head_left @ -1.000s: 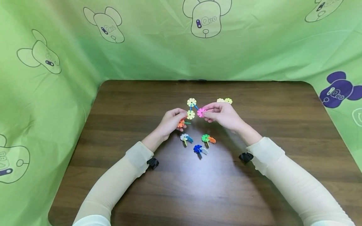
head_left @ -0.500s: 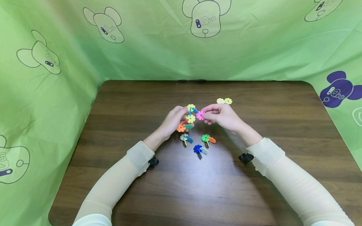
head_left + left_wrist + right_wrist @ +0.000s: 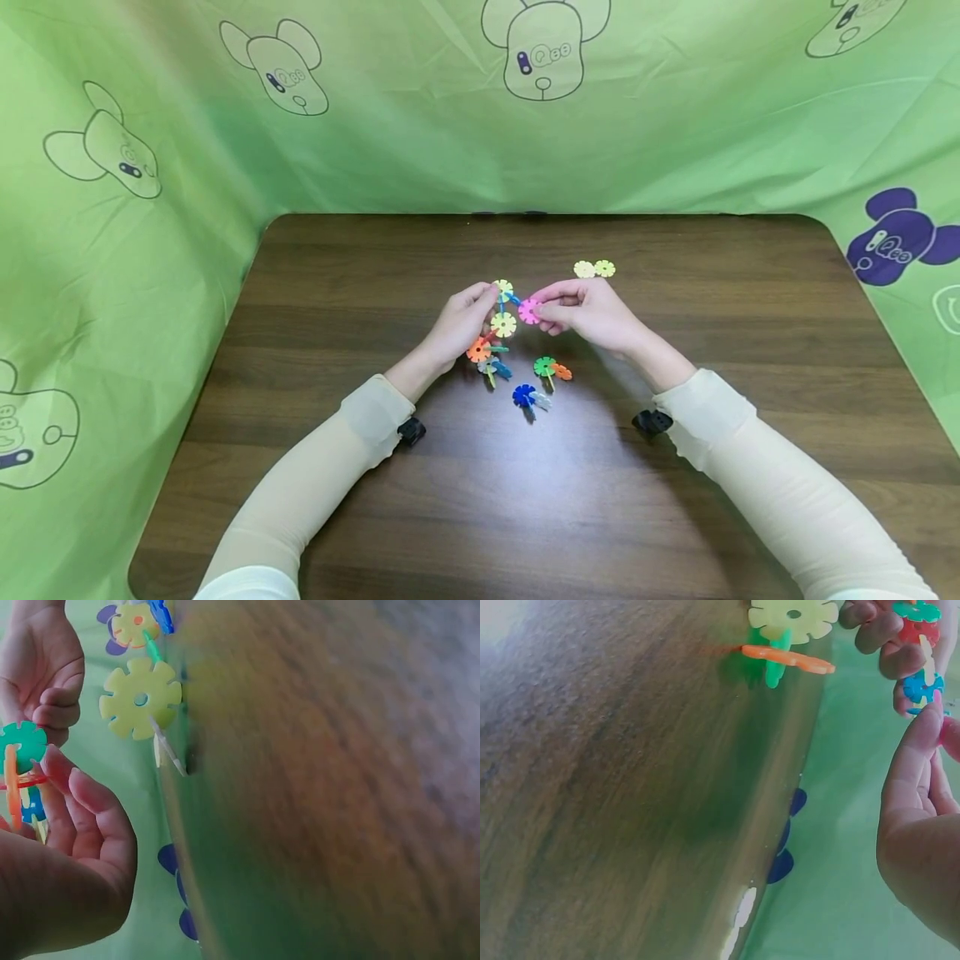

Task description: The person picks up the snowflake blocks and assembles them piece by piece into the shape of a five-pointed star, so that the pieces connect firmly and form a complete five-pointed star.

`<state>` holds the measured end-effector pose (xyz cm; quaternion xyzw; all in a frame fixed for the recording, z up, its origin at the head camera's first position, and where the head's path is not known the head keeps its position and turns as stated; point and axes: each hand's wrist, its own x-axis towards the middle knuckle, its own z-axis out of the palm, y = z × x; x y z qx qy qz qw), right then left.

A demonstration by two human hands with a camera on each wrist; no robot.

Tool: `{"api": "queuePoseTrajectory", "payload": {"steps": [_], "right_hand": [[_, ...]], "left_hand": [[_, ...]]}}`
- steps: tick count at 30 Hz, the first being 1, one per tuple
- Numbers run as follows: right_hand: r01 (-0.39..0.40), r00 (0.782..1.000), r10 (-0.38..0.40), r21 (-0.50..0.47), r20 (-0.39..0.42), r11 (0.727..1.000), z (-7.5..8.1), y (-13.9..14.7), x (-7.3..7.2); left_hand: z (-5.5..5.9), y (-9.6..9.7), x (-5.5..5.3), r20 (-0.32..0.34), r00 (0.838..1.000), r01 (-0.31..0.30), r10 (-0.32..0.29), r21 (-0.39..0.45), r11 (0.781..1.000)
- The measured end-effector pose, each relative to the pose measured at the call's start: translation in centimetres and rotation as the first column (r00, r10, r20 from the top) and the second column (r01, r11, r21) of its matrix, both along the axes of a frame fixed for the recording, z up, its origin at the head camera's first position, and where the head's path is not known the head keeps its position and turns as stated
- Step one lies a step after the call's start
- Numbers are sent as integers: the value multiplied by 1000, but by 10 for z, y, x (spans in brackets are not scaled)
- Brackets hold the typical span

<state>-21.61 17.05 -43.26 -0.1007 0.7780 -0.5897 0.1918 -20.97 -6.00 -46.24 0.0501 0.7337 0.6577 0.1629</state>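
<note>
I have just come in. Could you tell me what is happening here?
Someone holds a chain of notched coloured discs over a table. The left hand grips it; the right hand pinches a pink disc beside its blue part, perhaps joined. Three small clusters rest nearer the person; two yellow discs lie beyond the right hand.

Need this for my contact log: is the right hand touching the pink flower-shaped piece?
Touching. The head view shows the right hand pinching the pink flower-shaped piece by its edge.

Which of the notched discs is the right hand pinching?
The pink disc, pinched in the right hand. Its colour sets it apart: it is the only pink one in the head view.
</note>
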Motion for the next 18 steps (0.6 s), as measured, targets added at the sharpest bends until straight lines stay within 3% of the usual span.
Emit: {"api": "queuePoseTrajectory", "payload": {"steps": [12,18], "right_hand": [[47,998,-47,3,34,999,5,-5,3],[23,999,-24,25,27,999,6,-3,-1]], "left_hand": [[-2,10,5,34,995,-91,89,60,994],[1,10,6,65,992,-112,108,75,991]]}}
